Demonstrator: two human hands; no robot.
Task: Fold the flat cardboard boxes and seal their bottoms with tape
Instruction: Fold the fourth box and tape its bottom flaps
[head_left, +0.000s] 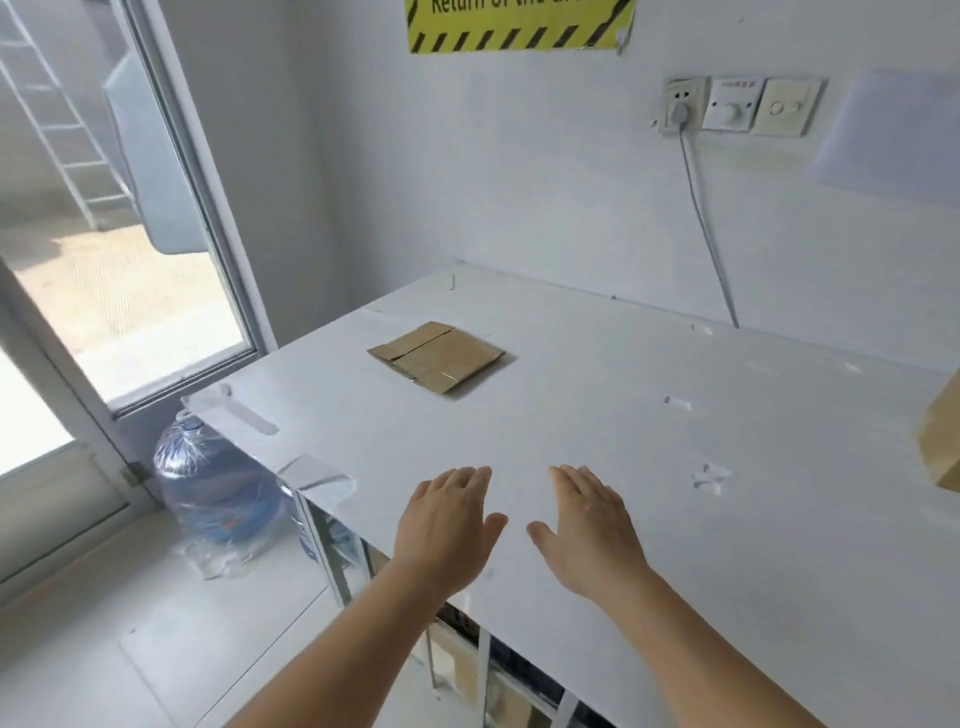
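White counter (649, 441) fills frame centre. Flat cardboard box (436, 356) upper centre: unfolded, well beyond our left hand (447, 525), right hand (587, 530). Fingers straight, empty. We judge folding, taping all outstanding.

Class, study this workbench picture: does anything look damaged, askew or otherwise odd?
Yes. The white tabletop is gouged and chipped in several spots, with grey tape patches along its left edge. The flat brown cardboard box lies skewed to the table edges. Both open hands, left hand and right hand, hold nothing.
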